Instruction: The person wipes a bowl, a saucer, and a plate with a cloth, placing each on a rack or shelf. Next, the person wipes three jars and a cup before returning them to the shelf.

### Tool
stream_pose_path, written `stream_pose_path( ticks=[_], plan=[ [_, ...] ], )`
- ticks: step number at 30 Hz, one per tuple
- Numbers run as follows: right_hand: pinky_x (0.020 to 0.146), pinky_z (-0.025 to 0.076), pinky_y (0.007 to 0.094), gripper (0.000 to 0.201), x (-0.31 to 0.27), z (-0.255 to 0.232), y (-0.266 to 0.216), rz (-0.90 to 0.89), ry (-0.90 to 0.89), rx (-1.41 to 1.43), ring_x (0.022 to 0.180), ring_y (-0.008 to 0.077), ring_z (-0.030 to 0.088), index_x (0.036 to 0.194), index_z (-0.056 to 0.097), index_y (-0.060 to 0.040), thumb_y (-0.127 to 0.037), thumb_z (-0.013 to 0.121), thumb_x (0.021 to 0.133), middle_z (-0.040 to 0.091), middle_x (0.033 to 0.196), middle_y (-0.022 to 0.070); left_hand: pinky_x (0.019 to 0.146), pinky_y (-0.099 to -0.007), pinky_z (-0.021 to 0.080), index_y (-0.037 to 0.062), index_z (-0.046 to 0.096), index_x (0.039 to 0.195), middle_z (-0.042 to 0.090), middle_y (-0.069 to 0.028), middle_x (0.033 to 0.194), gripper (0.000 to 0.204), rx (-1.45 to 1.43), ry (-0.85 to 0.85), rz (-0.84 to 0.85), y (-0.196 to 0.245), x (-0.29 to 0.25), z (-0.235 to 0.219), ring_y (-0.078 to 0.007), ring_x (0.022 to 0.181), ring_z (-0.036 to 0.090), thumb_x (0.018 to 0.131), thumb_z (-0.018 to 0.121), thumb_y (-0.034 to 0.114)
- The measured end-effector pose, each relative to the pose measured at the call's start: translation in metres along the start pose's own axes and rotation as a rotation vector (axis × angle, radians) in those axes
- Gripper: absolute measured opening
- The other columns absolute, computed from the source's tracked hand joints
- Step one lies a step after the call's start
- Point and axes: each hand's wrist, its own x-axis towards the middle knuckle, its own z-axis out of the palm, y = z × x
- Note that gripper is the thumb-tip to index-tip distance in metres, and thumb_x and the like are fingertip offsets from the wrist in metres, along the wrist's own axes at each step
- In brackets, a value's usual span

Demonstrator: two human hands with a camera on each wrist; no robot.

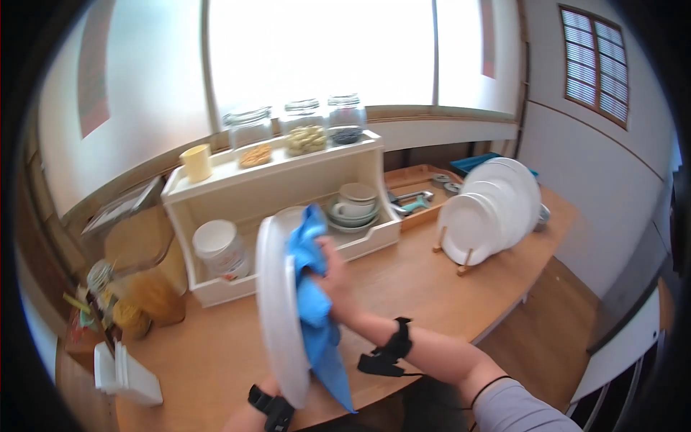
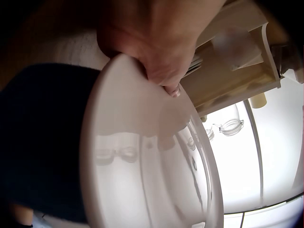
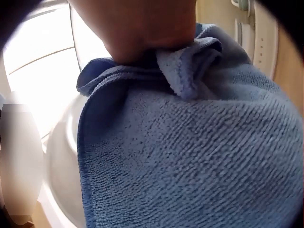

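A large white plate (image 1: 273, 309) is held up on edge above the front of the table. My left hand (image 2: 156, 47) grips its rim, thumb on the glossy face in the left wrist view; in the head view that hand is mostly hidden behind the plate. My right hand (image 1: 335, 284) holds a bunched blue cloth (image 1: 311, 299) against the plate's other face, and one corner hangs below. In the right wrist view the ribbed towelling cloth (image 3: 190, 152) covers much of the plate, and the fingers are buried in its folds.
On the right, several white plates (image 1: 468, 223) stand in a wooden rack (image 1: 464, 263). Behind, a cream shelf (image 1: 281, 180) carries glass jars (image 1: 306, 129), a yellow cup (image 1: 196, 163), bowls and a white tub (image 1: 219, 248). White containers (image 1: 133, 378) stand at the left edge.
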Motion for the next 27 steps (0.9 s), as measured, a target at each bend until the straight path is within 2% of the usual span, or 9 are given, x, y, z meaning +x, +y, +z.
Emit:
stream_pose_path(
  ticks=[3, 6, 8, 11, 14, 18, 19, 22, 27],
  plan=[
    [0.088, 0.043, 0.0348, 0.042, -0.040, 0.013, 0.051, 0.110, -0.184, 0.052, 0.098, 0.0273, 0.056, 0.116, 0.047, -0.0023, -0.005, 0.063, 0.078, 0.056, 0.104, 0.0165, 0.087, -0.0315, 0.051, 0.0019, 0.048, 0.125, 0.059, -0.0087, 0.109, 0.039, -0.084, -0.105, 0.009, -0.031, -0.025, -0.039, -0.0193, 0.099, 0.058, 0.097, 0.048, 0.029],
    [0.083, 0.045, 0.0372, 0.039, -0.075, 0.005, 0.020, 0.170, -0.296, -0.024, 0.093, 0.0332, 0.059, 0.114, 0.046, -0.0022, -0.007, 0.063, 0.079, 0.058, 0.098, 0.0192, 0.087, -0.0314, 0.050, 0.0031, 0.046, 0.127, 0.058, -0.0084, 0.110, 0.040, -0.155, -0.144, 0.029, -0.024, 0.002, -0.034, -0.0193, 0.100, 0.057, 0.096, 0.048, 0.029],
    [0.078, 0.046, 0.0385, 0.036, -0.094, -0.004, -0.001, 0.033, -0.342, -0.019, 0.088, 0.0372, 0.060, 0.113, 0.045, -0.0024, -0.007, 0.061, 0.081, 0.058, 0.093, 0.0207, 0.088, -0.0314, 0.050, 0.0039, 0.044, 0.128, 0.057, -0.0082, 0.112, 0.041, -0.199, -0.145, 0.051, -0.024, 0.010, -0.041, -0.0192, 0.101, 0.056, 0.096, 0.049, 0.029],
    [0.076, 0.046, 0.0382, 0.036, -0.107, -0.018, -0.040, 0.163, -0.372, 0.072, 0.088, 0.0372, 0.059, 0.113, 0.043, -0.0027, -0.005, 0.060, 0.081, 0.058, 0.092, 0.0200, 0.088, -0.0312, 0.050, 0.0052, 0.042, 0.131, 0.055, -0.0079, 0.113, 0.043, -0.271, -0.128, 0.092, -0.029, -0.025, -0.070, -0.0192, 0.102, 0.055, 0.096, 0.050, 0.030],
    [0.076, 0.046, 0.0372, 0.039, -0.094, -0.020, -0.063, -0.027, -0.278, 0.112, 0.088, 0.0368, 0.058, 0.113, 0.043, -0.0033, -0.003, 0.062, 0.079, 0.057, 0.093, 0.0176, 0.088, -0.0311, 0.050, 0.0064, 0.040, 0.133, 0.054, -0.0076, 0.115, 0.045, -0.340, -0.110, 0.129, -0.027, 0.032, -0.057, -0.0191, 0.103, 0.054, 0.096, 0.050, 0.030],
    [0.082, 0.044, 0.0358, 0.045, -0.047, -0.019, -0.067, -0.232, -0.092, 0.067, 0.093, 0.0358, 0.056, 0.114, 0.042, -0.0030, -0.001, 0.064, 0.075, 0.053, 0.100, 0.0182, 0.087, -0.0312, 0.050, 0.0067, 0.040, 0.133, 0.054, -0.0077, 0.115, 0.045, -0.363, -0.132, 0.112, -0.023, 0.038, -0.048, -0.0192, 0.102, 0.054, 0.096, 0.050, 0.030],
    [0.083, 0.043, 0.0366, 0.042, -0.030, -0.019, -0.064, -0.213, -0.048, 0.097, 0.095, 0.0359, 0.055, 0.114, 0.043, -0.0029, -0.002, 0.063, 0.077, 0.054, 0.101, 0.0190, 0.087, -0.0313, 0.050, 0.0066, 0.041, 0.132, 0.054, -0.0078, 0.114, 0.045, -0.366, -0.141, 0.100, -0.034, 0.020, -0.063, -0.0193, 0.102, 0.054, 0.096, 0.050, 0.030],
    [0.085, 0.043, 0.0367, 0.036, 0.015, -0.023, -0.048, -0.112, -0.029, 0.182, 0.096, 0.0331, 0.056, 0.114, 0.044, -0.0032, -0.005, 0.060, 0.081, 0.055, 0.102, 0.0196, 0.086, -0.0315, 0.051, 0.0064, 0.042, 0.131, 0.055, -0.0080, 0.113, 0.044, -0.373, -0.170, 0.057, 0.002, 0.069, 0.006, -0.0195, 0.101, 0.055, 0.096, 0.050, 0.031],
    [0.082, 0.044, 0.0355, 0.033, 0.006, -0.004, 0.004, 0.048, -0.089, 0.221, 0.091, 0.0290, 0.059, 0.115, 0.043, -0.0041, -0.011, 0.058, 0.085, 0.058, 0.096, 0.0184, 0.084, -0.0319, 0.052, 0.0060, 0.044, 0.129, 0.056, -0.0084, 0.111, 0.043, -0.389, -0.223, -0.023, -0.033, 0.017, -0.021, -0.0198, 0.098, 0.056, 0.096, 0.050, 0.032]
  ],
)
